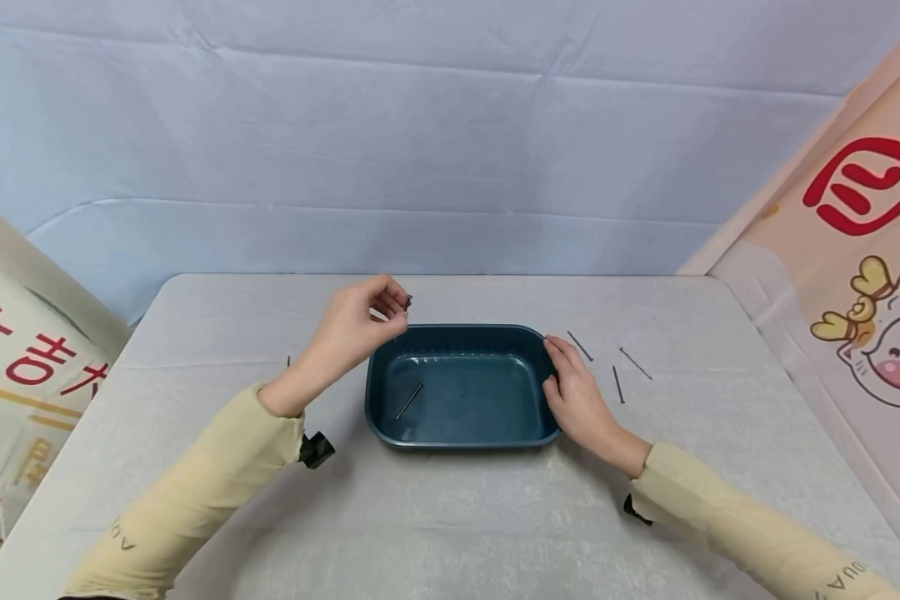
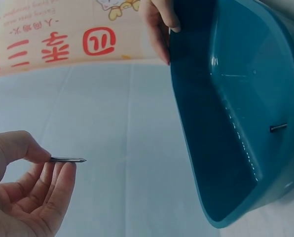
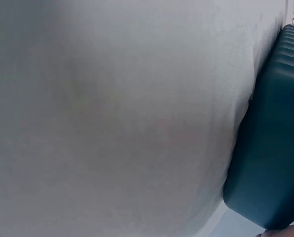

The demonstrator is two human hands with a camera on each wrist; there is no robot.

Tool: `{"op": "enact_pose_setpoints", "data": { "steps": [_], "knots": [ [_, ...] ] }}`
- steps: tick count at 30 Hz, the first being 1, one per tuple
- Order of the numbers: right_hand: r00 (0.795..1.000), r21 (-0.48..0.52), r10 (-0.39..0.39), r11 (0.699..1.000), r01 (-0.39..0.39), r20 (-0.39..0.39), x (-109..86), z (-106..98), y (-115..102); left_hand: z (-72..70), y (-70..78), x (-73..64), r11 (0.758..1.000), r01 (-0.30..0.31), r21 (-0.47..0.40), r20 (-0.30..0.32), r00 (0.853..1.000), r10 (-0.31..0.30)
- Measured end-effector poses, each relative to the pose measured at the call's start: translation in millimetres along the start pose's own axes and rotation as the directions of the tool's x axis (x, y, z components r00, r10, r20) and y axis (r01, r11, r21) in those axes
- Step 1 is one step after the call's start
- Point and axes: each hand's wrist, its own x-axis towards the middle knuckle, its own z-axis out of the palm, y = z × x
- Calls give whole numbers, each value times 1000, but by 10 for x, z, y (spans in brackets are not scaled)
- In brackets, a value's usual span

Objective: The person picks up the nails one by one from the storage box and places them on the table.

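Note:
My left hand [image 1: 354, 321] is raised at the far left corner of a dark teal plastic basin [image 1: 465, 445]. It pinches a nail [image 2: 69, 159] between thumb and fingertips; in the left wrist view the pointed end sticks out beyond them. On the basin's right side, my right hand [image 1: 581, 404] grips the rim, thumb toward the inside and fingers at the far right corner. One nail [image 1: 410, 401] lies on the basin floor near its left end. The right wrist view shows mostly tablecloth, with the basin's outer wall [image 3: 270, 143] at the right edge.
Right of the basin, three loose nails [image 1: 618, 384] lie on the pale cloth-covered table [image 1: 450, 533]. A thin dark tip [image 1: 288, 361] shows beside the left wrist. Behind the table hangs a light cloth [image 1: 450, 167]; printed banners [image 1: 870, 250] stand at both sides.

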Motion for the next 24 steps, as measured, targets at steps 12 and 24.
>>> {"op": "enact_pose_setpoints", "data": {
  "steps": [12,24],
  "knots": [
    [1000,5,1,1000,-1,-2,-11,-7,-10,-92,-74,-93,998,66,-11,-51,997,-66],
    [1000,1,-7,1000,7,-6,-14,-13,-10,-176,-132,-200,996,84,-13,-89,992,-85]
  ]
}}
